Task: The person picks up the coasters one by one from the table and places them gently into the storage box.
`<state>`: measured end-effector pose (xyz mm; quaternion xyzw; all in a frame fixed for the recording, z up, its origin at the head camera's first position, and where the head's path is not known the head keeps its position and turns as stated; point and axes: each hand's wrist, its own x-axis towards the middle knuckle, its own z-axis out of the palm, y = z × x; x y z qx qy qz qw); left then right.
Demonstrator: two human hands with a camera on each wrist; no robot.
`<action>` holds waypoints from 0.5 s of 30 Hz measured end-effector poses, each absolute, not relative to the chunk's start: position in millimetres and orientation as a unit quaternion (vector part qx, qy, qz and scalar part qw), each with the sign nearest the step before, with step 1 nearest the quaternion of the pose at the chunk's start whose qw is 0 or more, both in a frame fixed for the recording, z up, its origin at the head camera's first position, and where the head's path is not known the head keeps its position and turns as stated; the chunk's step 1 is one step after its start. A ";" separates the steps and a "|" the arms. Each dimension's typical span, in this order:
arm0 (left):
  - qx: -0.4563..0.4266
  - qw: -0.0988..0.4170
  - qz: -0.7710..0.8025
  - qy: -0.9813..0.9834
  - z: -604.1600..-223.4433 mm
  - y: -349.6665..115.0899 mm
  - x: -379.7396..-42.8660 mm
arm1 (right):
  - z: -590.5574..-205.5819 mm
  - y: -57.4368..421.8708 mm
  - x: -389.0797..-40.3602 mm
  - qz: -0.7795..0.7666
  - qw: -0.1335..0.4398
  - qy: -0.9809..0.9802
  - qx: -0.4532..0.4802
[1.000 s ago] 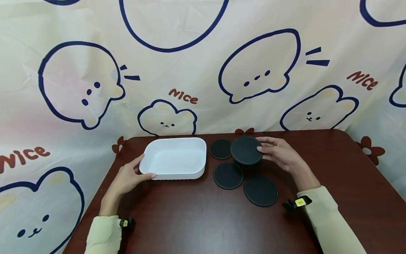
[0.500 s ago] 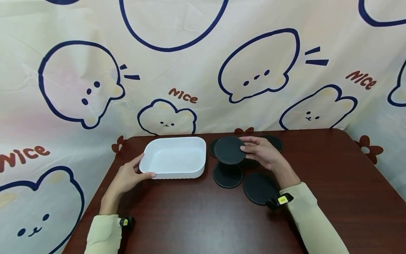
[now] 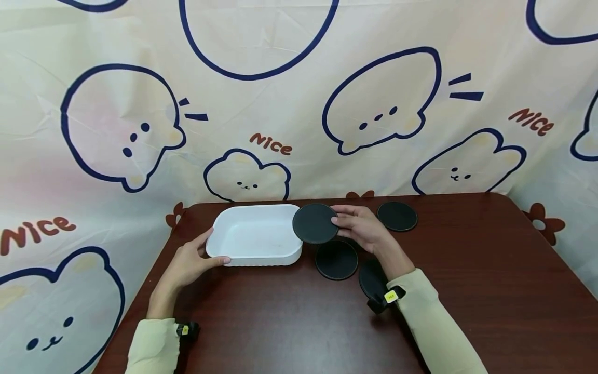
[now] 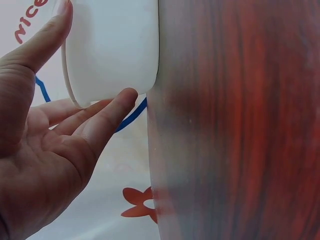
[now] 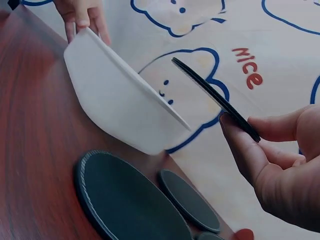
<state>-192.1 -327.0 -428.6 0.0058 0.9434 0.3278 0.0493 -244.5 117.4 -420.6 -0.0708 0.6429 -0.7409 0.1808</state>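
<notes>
My left hand (image 3: 189,262) grips the left end of a white rectangular tray (image 3: 254,261), thumb at the front corner and fingers along the side. My right hand (image 3: 366,228) pinches a black round coaster (image 3: 315,223) by its right edge. That coaster is in the air and overlaps the tray's right rim in the head view. Seen edge-on in the right wrist view, the held coaster (image 5: 215,97) is tilted between thumb and fingers. Below it lies another black coaster (image 3: 336,261). A further coaster (image 3: 369,280) is partly covered by my right wrist.
One more black coaster (image 3: 397,216) lies near the back edge of the dark wooden table (image 3: 280,322). Behind a dark coaster (image 5: 130,195) in the right wrist view is a smaller-looking coaster (image 5: 190,200). A printed cloth (image 3: 308,104) hangs behind the table.
My right hand has carried the held coaster leftward to the tray's right rim, which uncovers the coaster near the back edge. The left hand and the tray have stayed in place.
</notes>
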 end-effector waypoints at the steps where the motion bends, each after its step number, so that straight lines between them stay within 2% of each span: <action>1: 0.006 0.049 0.327 0.944 -429.1 -327.4 -192.4 | -421.5 114.0 -244.7 -0.743 0.182 0.640 -0.072; 15: 0.008 0.046 0.329 0.943 -428.2 -328.0 -191.4 | -419.3 66.8 -248.5 -0.770 0.179 0.611 -0.031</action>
